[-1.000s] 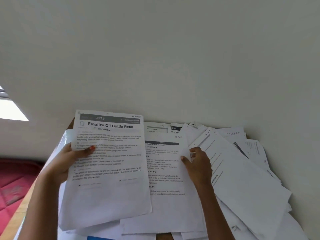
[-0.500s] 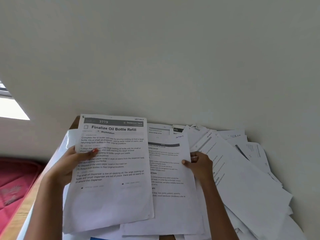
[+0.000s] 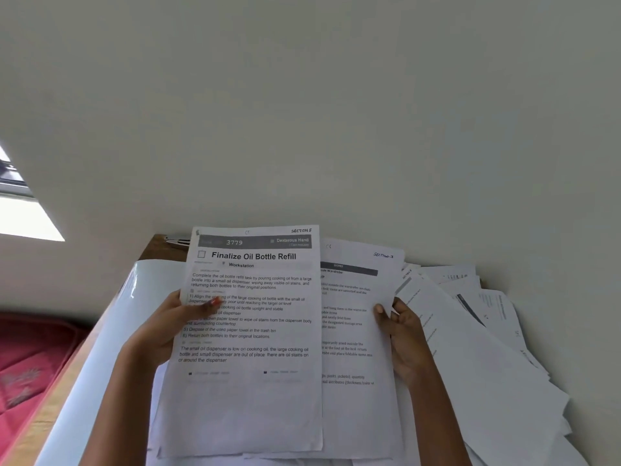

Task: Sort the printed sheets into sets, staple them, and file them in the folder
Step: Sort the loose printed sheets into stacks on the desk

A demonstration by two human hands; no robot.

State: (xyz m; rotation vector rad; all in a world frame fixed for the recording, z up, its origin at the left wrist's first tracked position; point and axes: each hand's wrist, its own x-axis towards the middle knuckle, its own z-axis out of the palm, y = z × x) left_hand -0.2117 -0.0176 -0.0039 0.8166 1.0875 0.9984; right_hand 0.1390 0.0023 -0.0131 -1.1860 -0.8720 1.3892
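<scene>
At sheets' [image 3: 250,391] edges: L hand [image 3: 174,326], R hand [image 3: 405,334]

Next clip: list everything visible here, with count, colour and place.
Refill sheet: one, white, held centre.
Second sheet: one, white, behind it, right.
Loose sheets: many, white, piled at right.
Glossy sheet: one, white, left, under papers.
Metal object: one, silvery, far left corner; kind unclear.
Table: one, brown, beneath papers.
Cushion: one, red, lower left.
Window: one, bright, left edge.
Wall: one, off-white, behind.
Left hand: one, grips Refill sheet's left edge.
Right hand: one, pinches Second sheet's right edge.
</scene>
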